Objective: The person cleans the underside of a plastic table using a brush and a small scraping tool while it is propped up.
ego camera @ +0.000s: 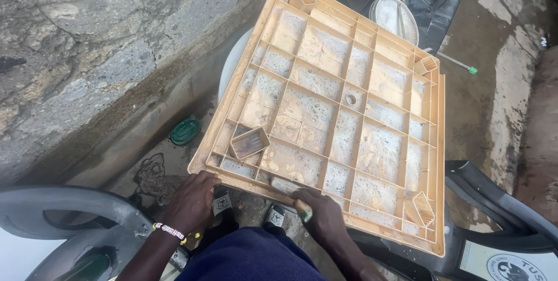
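A large tan plastic tabletop (343, 31) lies upside down and tilted, its ribbed underside covered in soapy foam. My left hand (192, 199), with a bead bracelet on the wrist, grips its near left edge. My right hand (325, 217) holds a small sponge or scrub pad (288, 187) against the near edge of the tabletop. Square leg sockets (250, 141) sit at its corners and a small round hole (350, 99) is at the centre.
A rough stone wall (87, 43) runs along the left. A green lid (185, 131) lies on the wet ground. Dark plastic chairs (494, 199) stand at left and right. A pale round basin (394, 16) and a black bag are behind the tabletop.
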